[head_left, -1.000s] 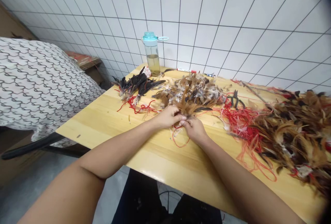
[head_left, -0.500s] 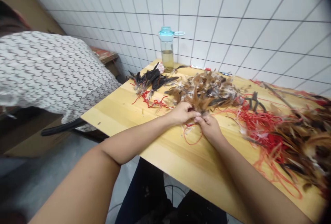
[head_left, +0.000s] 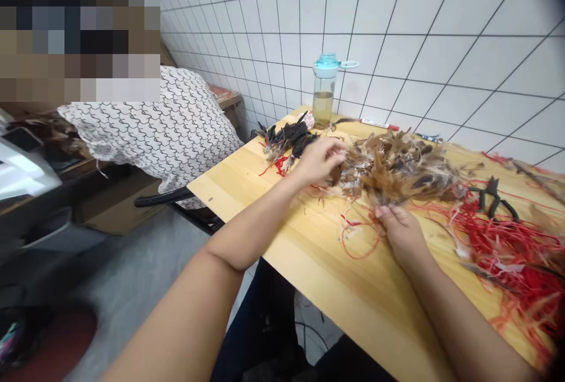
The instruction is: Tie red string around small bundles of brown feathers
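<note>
A heap of brown feathers (head_left: 397,164) lies on the wooden table (head_left: 353,305). My left hand (head_left: 320,158) has its fingers curled into the heap's left edge and pinches a small tuft of feathers. My right hand (head_left: 399,232) rests on the table just in front of the heap, fingers bent against the feathers; what they hold is blurred. A loose red string (head_left: 359,241) lies between my hands. A smaller bunch of black feathers (head_left: 286,135) sits to the left of the brown heap.
A clear water bottle (head_left: 324,90) with a teal lid stands by the tiled wall. Black scissors (head_left: 492,193) lie among tangled red strings (head_left: 507,246) at the right. A person in a patterned shirt (head_left: 168,129) sits beside the table's left end.
My hands have come apart: the left moved up and left into the feather heap, the right stayed by the table. The view has swung left, showing more of the person nearby.
</note>
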A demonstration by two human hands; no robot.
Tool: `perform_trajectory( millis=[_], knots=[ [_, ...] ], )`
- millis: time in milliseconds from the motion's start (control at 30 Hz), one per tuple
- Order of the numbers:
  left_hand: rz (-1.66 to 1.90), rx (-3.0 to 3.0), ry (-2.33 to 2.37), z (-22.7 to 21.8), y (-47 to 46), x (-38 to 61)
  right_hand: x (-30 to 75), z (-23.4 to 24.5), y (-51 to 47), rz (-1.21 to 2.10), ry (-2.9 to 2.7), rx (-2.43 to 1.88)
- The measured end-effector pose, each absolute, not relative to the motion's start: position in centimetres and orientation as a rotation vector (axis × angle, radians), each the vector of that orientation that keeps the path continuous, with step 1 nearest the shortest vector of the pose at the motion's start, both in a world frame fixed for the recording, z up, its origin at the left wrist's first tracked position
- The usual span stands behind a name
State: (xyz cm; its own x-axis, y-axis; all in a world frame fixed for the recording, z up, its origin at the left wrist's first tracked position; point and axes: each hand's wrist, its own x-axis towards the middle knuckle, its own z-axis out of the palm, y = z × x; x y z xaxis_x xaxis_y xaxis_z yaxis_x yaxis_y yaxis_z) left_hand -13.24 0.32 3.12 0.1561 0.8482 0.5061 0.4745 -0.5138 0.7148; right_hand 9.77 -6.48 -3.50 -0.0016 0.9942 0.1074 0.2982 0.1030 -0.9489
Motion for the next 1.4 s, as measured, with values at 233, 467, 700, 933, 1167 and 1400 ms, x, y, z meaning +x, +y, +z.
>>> perform_trajectory(
  millis=[233, 467, 700, 933, 1167, 1400],
  knots=[
    [0.867, 2.161, 1.952, 3.7, 1.8, -18.7, 9.9, -3.8, -6.2, 0.964, -1.445, -1.347],
    [0.543, 2.38, 1.796, 3.8, -0.9, -17.3, 9.8, -3.6, -6.2, 0.942, -1.303, -1.354],
    [0.324, 2.513, 1.678, 2.1, -2.9, -16.1, 9.8, -4.1, -6.1, 0.918, -1.31, -1.293],
    [0.453, 2.529, 1.722, 1.5, -1.4, -16.4, 9.6, -4.4, -6.0, 0.946, -1.276, -1.265],
    [1.296, 1.901, 1.635, 4.0, -1.1, -17.8, 9.4, -4.1, -6.0, 0.938, -1.258, -1.251],
    [1.446, 1.956, 1.783, 4.9, -0.9, -18.8, 9.4, -3.6, -6.2, 0.933, -1.247, -1.262]
  ],
)
